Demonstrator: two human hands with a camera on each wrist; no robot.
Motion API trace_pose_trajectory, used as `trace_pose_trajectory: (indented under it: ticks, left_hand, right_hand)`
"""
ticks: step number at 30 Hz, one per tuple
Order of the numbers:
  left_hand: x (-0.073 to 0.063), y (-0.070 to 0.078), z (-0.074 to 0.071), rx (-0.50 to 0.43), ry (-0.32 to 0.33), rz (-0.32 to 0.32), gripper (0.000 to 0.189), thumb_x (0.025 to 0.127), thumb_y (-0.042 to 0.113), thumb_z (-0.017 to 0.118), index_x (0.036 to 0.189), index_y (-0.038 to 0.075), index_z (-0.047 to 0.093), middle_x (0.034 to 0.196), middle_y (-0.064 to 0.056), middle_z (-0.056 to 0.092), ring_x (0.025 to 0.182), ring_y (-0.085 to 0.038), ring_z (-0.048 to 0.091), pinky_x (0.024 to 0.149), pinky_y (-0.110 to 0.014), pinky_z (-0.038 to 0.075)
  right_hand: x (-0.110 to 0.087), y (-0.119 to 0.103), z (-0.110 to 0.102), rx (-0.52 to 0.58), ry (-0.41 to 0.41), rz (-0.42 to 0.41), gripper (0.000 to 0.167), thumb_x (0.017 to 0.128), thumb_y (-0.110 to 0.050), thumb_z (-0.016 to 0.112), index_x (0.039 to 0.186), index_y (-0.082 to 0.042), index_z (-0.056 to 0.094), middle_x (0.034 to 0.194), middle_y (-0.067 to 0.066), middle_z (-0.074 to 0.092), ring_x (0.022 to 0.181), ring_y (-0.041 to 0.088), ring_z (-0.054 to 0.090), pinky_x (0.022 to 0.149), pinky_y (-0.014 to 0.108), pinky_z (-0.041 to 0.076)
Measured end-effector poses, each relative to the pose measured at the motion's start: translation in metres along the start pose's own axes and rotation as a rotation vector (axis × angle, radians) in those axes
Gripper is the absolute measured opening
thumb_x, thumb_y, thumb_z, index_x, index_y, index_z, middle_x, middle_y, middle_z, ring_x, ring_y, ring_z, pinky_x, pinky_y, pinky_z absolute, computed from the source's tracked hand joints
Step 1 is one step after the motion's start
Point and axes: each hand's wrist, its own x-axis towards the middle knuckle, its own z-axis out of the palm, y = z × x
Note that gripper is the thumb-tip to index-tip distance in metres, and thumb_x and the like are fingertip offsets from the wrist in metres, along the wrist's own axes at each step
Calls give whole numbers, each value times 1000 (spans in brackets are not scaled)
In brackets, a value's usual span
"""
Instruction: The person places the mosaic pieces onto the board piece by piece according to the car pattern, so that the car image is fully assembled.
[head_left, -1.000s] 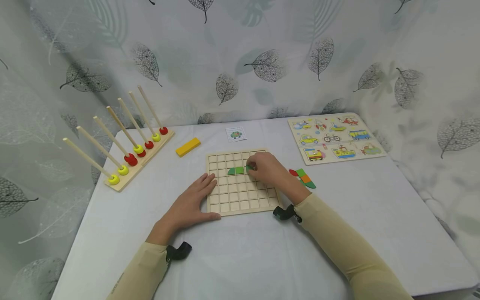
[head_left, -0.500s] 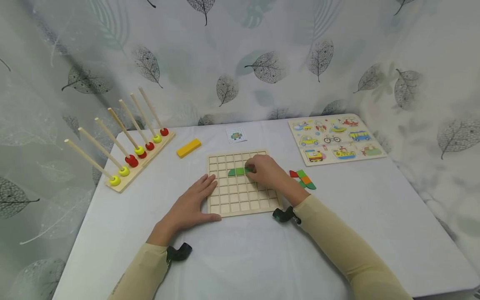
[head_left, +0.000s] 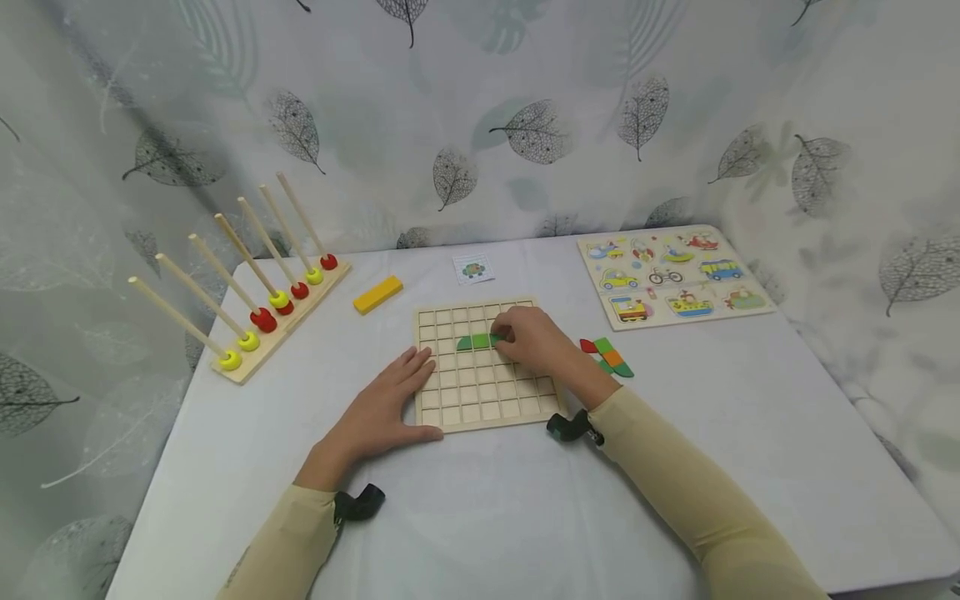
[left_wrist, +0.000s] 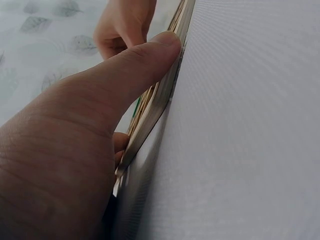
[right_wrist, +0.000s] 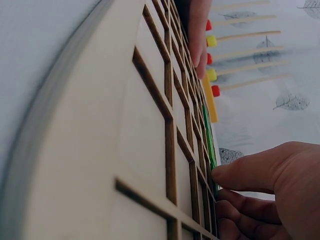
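A square wooden grid board (head_left: 480,392) lies flat on the white table. In one of its upper rows sit a dark green rounded piece (head_left: 464,343) and a light green square (head_left: 481,341). My right hand (head_left: 534,337) pinches another green piece at the right end of this row, its thumb and fingertips down at the grid; the fingers hide most of that piece. My left hand (head_left: 386,404) rests against the board's left side with fingers extended. In the left wrist view, the left thumb (left_wrist: 155,47) lies along the board's edge.
Several red, green and orange pieces (head_left: 612,357) lie right of the board. Behind it are a picture card (head_left: 473,269) and a yellow block (head_left: 378,295). A peg rack with beads (head_left: 281,329) stands left; a vehicle puzzle (head_left: 675,279) lies back right.
My right hand has shifted the green piece slightly left, against the light green square, and its fingers now lie lower over it. The left hand stays in place.
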Motion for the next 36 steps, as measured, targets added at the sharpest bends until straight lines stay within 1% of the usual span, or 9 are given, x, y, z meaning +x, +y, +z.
trace_pose_trajectory:
  ticks: [9,12,14,16,20,23,25,30,36]
  left_hand:
    - [-2,-1,-5,10,-2,-13,117,84,77,79,172,14,34,180,5,19,166,-21,8,130,-54,25]
    - [-2,-1,-5,0,3,-11,117,83,76,80,171,14,35,180,5,19,166,-21,9,129,-54,25]
    - [-1,-1,-4,-4,-2,-7,117,83,77,79,172,15,34,180,6,19,166,-20,8,130,-54,25]
    - [-1,-1,-2,-7,-8,-7,118,83,79,77,172,15,33,180,7,18,166,-20,8,129,-54,25]
    - [-1,0,-1,-8,-3,-7,118,83,79,78,172,16,34,180,6,18,166,-21,9,129,-55,26]
    - [-1,0,-1,-4,3,-12,118,83,78,78,172,15,34,180,6,18,166,-21,9,129,-55,26]
    - [-1,0,-1,-2,4,-15,118,83,78,78,172,15,34,180,6,18,166,-21,9,129,-55,26]
    - [0,-1,-1,4,1,-13,118,83,79,78,172,15,34,180,7,17,166,-20,8,129,-55,25]
    - [0,-1,1,2,-1,-8,118,83,78,79,172,15,33,180,7,17,166,-19,7,130,-53,24]
  right_hand:
    - [3,0,2,17,-15,-7,23,99,-11,78,121,-5,80,112,5,75,98,19,70,88,38,60]
    - [3,0,-5,10,-18,-28,27,100,-12,77,125,-4,79,116,7,74,99,19,70,87,38,60]
    - [-1,2,-17,16,0,-43,30,100,-12,77,129,-3,77,119,9,74,99,21,70,86,39,60]
    - [-7,4,-34,15,43,-54,33,100,-11,77,132,-2,76,122,13,73,98,23,70,85,41,60]
    - [-23,9,-73,-12,138,-43,31,99,-10,79,129,-1,76,121,17,73,98,28,69,84,46,59]
    - [-33,17,-93,-61,134,-10,29,100,-13,79,127,-2,77,118,16,73,99,29,68,85,48,59]
    - [-39,22,-99,-87,113,22,29,101,-15,78,127,-3,77,117,15,73,100,29,67,85,48,58]
    - [-54,34,-104,-103,80,85,31,100,-14,80,127,-1,77,114,14,74,101,29,66,87,47,58]
    - [-60,48,-94,-75,34,104,31,99,-12,81,128,-2,77,114,12,73,101,30,65,87,46,58]
